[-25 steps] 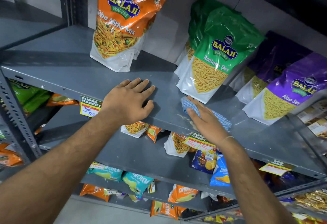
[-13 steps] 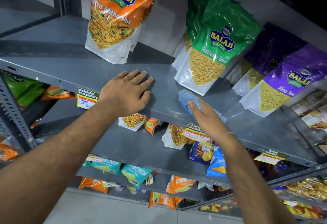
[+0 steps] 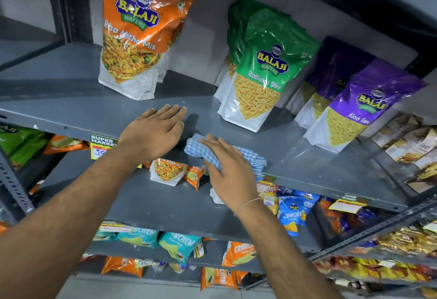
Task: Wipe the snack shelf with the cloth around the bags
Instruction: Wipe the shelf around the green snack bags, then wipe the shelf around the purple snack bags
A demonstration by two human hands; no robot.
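Cloth (image 3: pixel 227 156) slid leftward since earlier, right hand (image 3: pixel 230 168) flat atop it (palm pressing, fingers spread) — left hand (image 3: pixel 155 132) just beside, green bag (image 3: pixel 257 81) beyond-right.

There is one view only, from a camera on the person's head; it faces forward and slightly down at the grey metal shelf (image 3: pixel 71 107), which stands close in front; both bare forearms enter from the bottom edge and reach away from the lens; the wide angle bends the shelf edges; the lower grey shelves (image 3: pixel 165 209) with small packets show beneath, and the pale floor at the bottom; no second view shares the scene.
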